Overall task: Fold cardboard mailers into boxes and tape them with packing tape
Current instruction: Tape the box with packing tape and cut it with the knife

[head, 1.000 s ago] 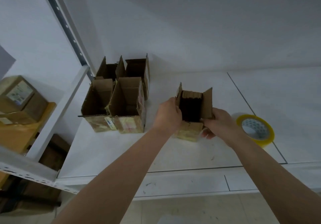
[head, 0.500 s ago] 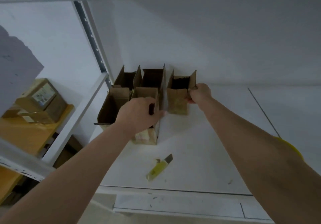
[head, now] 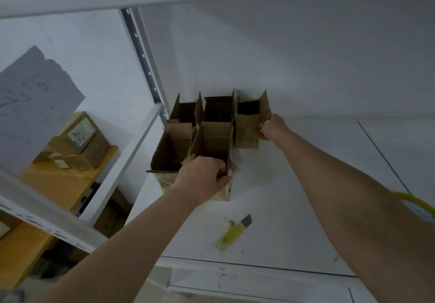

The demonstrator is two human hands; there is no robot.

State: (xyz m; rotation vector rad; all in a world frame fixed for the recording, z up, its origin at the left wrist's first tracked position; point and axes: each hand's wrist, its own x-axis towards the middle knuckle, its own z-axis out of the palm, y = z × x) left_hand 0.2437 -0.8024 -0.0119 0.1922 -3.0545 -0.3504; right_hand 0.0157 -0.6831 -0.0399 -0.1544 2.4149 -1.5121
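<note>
On the tabletop (head: 294,185), right hand (head: 270,128) pinches the fifth box (head: 249,124); left hand (head: 202,175) grips another (head: 211,142). Tops remain open, untaped.

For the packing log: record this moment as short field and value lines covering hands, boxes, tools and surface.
left hand: grips the near right corner of the front box
right hand: holds the right side of the newest box, set at the right end of the back row
boxes: five open-topped, grouped at the back left of the white table
utility knife: yellow, blade out, lying loose on the table near its front
tape roll: yellow, partly hidden behind the right forearm
stage: boxes standing with top flaps up
</note>
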